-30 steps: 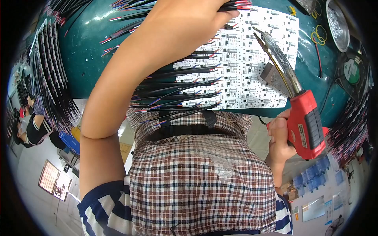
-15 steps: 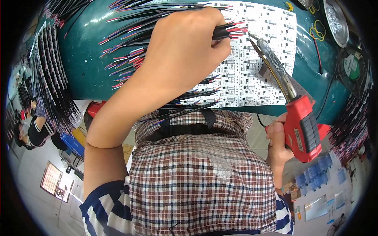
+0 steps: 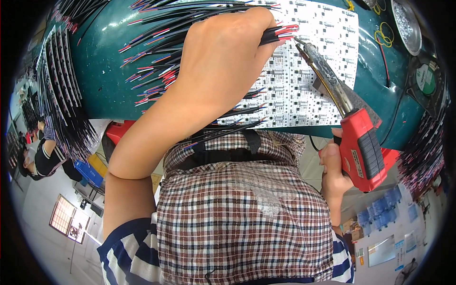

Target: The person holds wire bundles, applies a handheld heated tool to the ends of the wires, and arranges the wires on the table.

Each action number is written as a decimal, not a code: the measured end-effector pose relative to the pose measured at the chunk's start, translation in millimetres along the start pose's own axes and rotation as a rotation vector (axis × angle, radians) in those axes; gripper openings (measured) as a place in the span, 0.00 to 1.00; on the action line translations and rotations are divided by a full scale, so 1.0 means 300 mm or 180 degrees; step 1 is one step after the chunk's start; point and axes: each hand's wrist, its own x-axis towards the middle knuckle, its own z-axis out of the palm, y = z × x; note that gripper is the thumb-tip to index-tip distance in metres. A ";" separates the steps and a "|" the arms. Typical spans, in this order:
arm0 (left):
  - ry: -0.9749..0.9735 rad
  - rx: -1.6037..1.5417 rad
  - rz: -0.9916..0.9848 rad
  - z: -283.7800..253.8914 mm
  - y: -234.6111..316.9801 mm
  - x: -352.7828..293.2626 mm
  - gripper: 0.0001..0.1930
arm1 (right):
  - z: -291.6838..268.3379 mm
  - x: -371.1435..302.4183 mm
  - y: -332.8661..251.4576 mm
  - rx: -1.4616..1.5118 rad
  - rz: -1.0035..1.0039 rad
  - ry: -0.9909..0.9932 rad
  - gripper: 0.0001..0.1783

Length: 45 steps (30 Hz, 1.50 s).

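My left hand [image 3: 225, 57] reaches across the bench, closed on a bundle of black cables [image 3: 273, 36]. Their stripped red and white wire ends point right, over a white circuit board panel [image 3: 327, 61] covered in small dark parts. In my right hand [image 3: 334, 168] is a red soldering gun [image 3: 363, 149], gripped by its handle below the bench edge. Its long metal barrel slants up and left, so the tip is close under the wire ends; whether they touch I cannot tell. My left hand and forearm hide part of the panel and of the cables lying there.
More black cables [image 3: 152, 40] lie in rows on the green bench [image 3: 107, 71]. Stacked boards with hanging wires [image 3: 59, 71] stand at the left. At the right are a metal bowl [image 3: 406, 28], yellow rings [image 3: 384, 35], a small fan [image 3: 424, 80] and another wire bundle [image 3: 420, 156].
The soldering gun's tip has shifted slightly left and up, closer to my left hand. My left thumb has drawn in against the cables, which have moved up a little.
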 end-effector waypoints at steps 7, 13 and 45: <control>-0.0123 0.0015 -0.0117 -0.001 0.006 0.000 0.10 | -0.014 -0.001 0.013 -0.0030 0.0010 -0.0115 0.15; 0.1160 0.0028 0.1674 0.024 -0.063 0.033 0.09 | 0.003 0.007 0.001 -0.0052 -0.0066 -0.0117 0.14; -0.0582 -0.0045 -0.0154 -0.053 0.020 0.046 0.09 | 0.015 0.018 -0.005 0.0207 0.0016 0.0029 0.15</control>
